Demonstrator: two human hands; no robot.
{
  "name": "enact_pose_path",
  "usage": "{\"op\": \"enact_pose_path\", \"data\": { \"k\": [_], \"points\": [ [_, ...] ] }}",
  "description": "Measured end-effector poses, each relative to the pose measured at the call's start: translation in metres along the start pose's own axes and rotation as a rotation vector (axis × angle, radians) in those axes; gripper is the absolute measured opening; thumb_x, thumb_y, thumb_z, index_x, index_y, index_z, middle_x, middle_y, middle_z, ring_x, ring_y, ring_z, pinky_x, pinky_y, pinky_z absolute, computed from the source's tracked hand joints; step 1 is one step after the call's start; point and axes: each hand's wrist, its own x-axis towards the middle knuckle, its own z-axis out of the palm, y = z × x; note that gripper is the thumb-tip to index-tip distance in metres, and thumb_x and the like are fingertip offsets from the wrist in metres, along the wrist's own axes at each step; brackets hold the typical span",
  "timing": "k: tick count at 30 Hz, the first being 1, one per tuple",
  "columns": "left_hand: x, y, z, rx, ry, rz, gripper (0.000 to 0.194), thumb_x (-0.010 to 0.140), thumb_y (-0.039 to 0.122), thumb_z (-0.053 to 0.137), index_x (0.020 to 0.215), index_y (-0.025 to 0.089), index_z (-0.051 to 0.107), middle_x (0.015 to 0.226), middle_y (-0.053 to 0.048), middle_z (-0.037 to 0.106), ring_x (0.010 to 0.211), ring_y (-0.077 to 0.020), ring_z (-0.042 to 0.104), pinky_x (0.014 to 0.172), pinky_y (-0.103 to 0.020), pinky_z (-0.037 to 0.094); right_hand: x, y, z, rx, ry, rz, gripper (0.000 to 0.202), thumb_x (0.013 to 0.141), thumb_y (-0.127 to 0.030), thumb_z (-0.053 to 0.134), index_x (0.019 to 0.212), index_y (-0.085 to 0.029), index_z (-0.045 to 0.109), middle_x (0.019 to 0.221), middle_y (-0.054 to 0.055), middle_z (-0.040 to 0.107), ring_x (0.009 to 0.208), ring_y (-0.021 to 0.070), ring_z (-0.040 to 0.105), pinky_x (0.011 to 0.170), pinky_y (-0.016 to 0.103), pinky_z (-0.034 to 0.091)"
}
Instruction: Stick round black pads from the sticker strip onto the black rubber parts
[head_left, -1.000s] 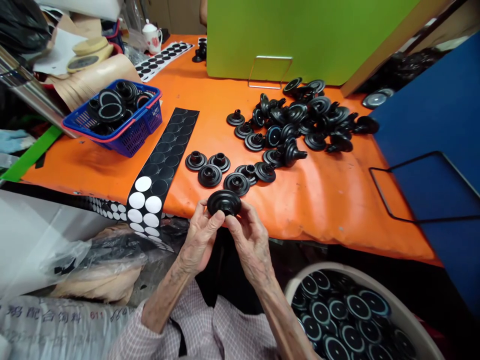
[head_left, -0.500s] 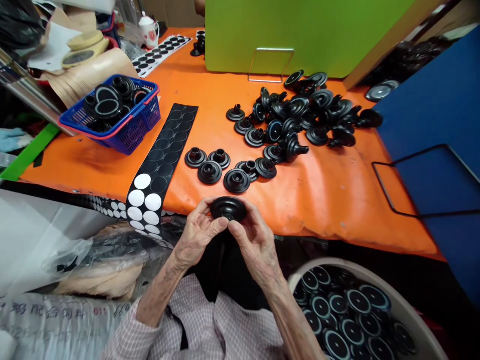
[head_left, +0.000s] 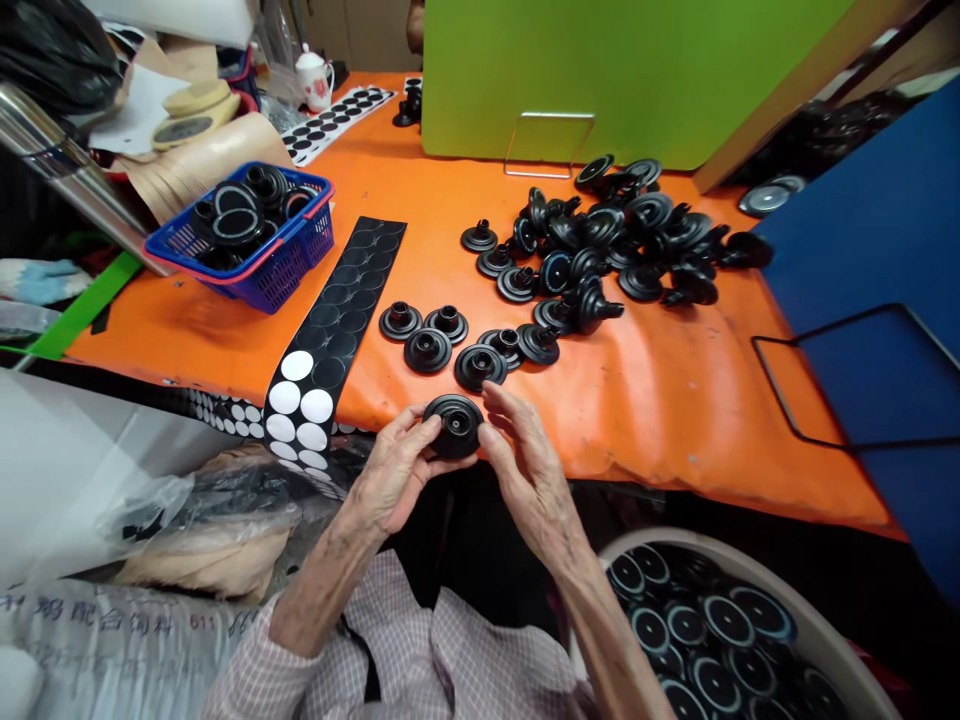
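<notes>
A black round disc part (head_left: 454, 424) with stepped rings and a hollow centre is held over the table's front edge. My left hand (head_left: 397, 465) grips it, thumb on the near left rim and fingers beneath. My right hand (head_left: 525, 465) is open at the disc's right side, its thumb tip close to the rim; whether it touches I cannot tell. Just beyond lie several similar black discs with stems up, the nearest disc (head_left: 481, 368) by my right fingertips. Left of them runs a black strip of round stickers (head_left: 330, 310), with white circles at its near end.
A pile of black stemmed discs (head_left: 600, 230) covers the orange table's (head_left: 660, 400) back right. A blue basket (head_left: 292, 255) of parts stands left. Below the edge at right is a tub (head_left: 817, 610) full of discs. Green (head_left: 622, 70) and blue (head_left: 870, 260) panels border the table.
The disc has turned from stem towards me to hollow centre facing up. My right hand has let go of it and opened, while my left keeps hold. The view has shifted slightly.
</notes>
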Motion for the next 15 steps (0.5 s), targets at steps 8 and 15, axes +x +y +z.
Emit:
{"op": "enact_pose_path", "data": {
  "k": [8,15],
  "points": [
    [-0.004,-0.005,0.002,0.111,-0.009,0.060,0.035,0.068,0.033,0.078,0.092,0.012,0.064,0.088,-0.006,0.070,0.077,-0.0180,0.067,0.070,-0.036,0.060,0.006,-0.004,-0.006,-0.325,-0.069,-0.362,0.019,0.092,-0.026,0.056,0.111,-0.024,0.059,0.105,0.007,0.061,0.099,0.0217,0.060,0.087,0.041,0.053],
    [-0.002,-0.006,-0.001,0.148,0.045,0.086,0.039,0.066,0.038,0.079,0.089,0.012,0.061,0.085,-0.005,0.070,0.071,-0.0163,0.066,0.065,-0.031,0.059,0.004,0.003,0.007,-0.192,0.015,-0.267,0.020,0.088,-0.030,0.062,0.107,-0.024,0.056,0.098,0.005,0.060,0.093,0.0199,0.060,0.081,0.037,0.054]
  ]
}}
